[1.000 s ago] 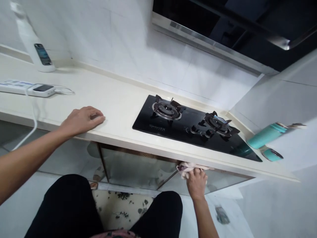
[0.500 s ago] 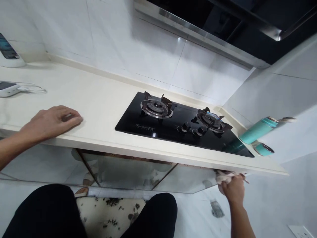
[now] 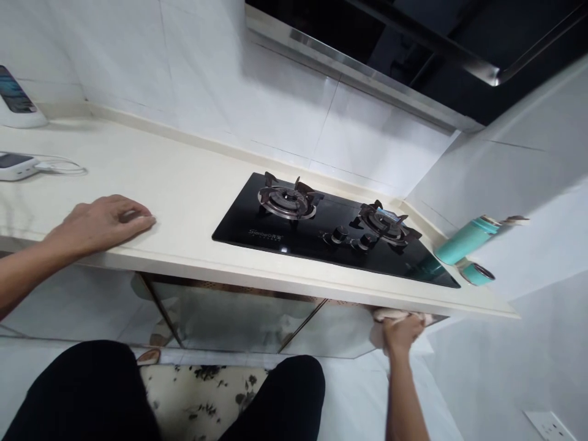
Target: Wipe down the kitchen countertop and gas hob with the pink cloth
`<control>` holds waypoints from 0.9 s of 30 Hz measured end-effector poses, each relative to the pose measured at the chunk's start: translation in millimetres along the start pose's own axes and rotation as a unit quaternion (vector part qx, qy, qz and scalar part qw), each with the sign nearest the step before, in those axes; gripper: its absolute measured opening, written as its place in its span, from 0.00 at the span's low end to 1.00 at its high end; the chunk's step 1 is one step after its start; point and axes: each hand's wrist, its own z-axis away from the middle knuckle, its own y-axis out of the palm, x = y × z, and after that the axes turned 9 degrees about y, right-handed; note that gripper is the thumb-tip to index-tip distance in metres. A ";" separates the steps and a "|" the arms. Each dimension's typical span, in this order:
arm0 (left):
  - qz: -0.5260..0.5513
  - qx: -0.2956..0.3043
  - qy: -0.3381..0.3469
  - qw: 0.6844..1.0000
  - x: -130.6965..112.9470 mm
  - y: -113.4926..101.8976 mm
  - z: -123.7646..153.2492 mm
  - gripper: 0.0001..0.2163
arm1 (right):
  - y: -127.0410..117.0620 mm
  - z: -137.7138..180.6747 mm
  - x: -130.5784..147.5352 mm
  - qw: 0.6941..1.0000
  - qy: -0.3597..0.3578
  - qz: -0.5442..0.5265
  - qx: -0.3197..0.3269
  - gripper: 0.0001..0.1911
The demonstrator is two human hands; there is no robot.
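A pale, crumpled cloth (image 3: 390,314) is bunched in my right hand (image 3: 404,331). I hold it against the top of the glossy cabinet front (image 3: 340,327), just under the counter's front edge at the right; part of the cloth is hidden by my fingers. My left hand (image 3: 103,222) rests on the cream countertop (image 3: 184,184) near its front edge. Its fingers are curled, thumb tip meeting the fingertips in a loose loop, with nothing visible in them. Between my hands, higher up, lies the black two-burner gas hob (image 3: 257,223).
A turquoise flask (image 3: 466,241) and its cup-like lid (image 3: 478,274) stand right of the hob. A white device with a cable (image 3: 18,166) lies at the left, with another white screen device (image 3: 18,101) behind. The range hood (image 3: 367,67) overhangs the hob. A wall socket (image 3: 549,424) is lower right.
My right hand has moved left along the cabinet's top with the cloth, and the cloth lies closer under the counter edge. My left hand has stayed in place. The view has shifted slightly.
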 end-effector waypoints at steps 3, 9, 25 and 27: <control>0.002 0.003 -0.001 1.000 -6.5 -4.0 2.7 0.26 | 27.1 67.7 51.0 0.999 -0.002 -0.049 0.017 0.34; 0.050 0.002 0.005 0.999 -23.8 -16.1 16.2 0.27 | 3.0 146.0 147.6 0.929 -0.121 -0.253 0.243 0.23; 0.092 -0.042 0.048 0.994 -23.7 -11.8 23.5 0.27 | -131.3 -91.1 113.8 0.967 -0.003 -0.194 0.165 0.31; 0.093 -0.047 0.049 0.993 -24.1 -11.1 23.7 0.26 | -129.2 -121.0 100.6 0.996 -0.008 -0.079 0.051 0.33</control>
